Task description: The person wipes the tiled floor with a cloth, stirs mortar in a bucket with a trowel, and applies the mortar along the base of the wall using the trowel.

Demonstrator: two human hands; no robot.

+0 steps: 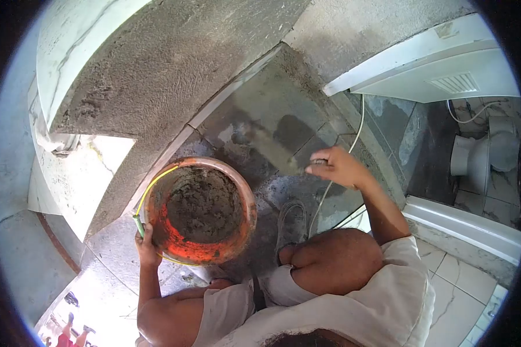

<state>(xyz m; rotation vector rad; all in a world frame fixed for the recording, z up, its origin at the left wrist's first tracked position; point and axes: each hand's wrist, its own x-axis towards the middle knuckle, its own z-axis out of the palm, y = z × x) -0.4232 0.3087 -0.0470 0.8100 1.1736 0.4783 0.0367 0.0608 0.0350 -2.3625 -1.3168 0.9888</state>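
An orange bucket [248, 231] of wet grey mortar [205, 205] stands on the floor in front of me. Its yellow handle [156, 180] hangs over the left side of the rim, and my left hand [147, 246] is closed around the green grip [139, 225]. To the right of the bucket, my right hand [336, 166] is closed on a trowel [275, 151]. The long flat blade is smeared by motion and points up and left over the floor, apart from the bucket. Fingers cover most of its handle.
Rough mortar-coated wall [150, 75] rises behind the bucket, with marbled tiles [92, 168] at left. A white cable [360, 124] crosses the floor near my right hand. My shoe [292, 225] is beside the bucket. Past a white door [440, 75] stands a toilet [472, 156].
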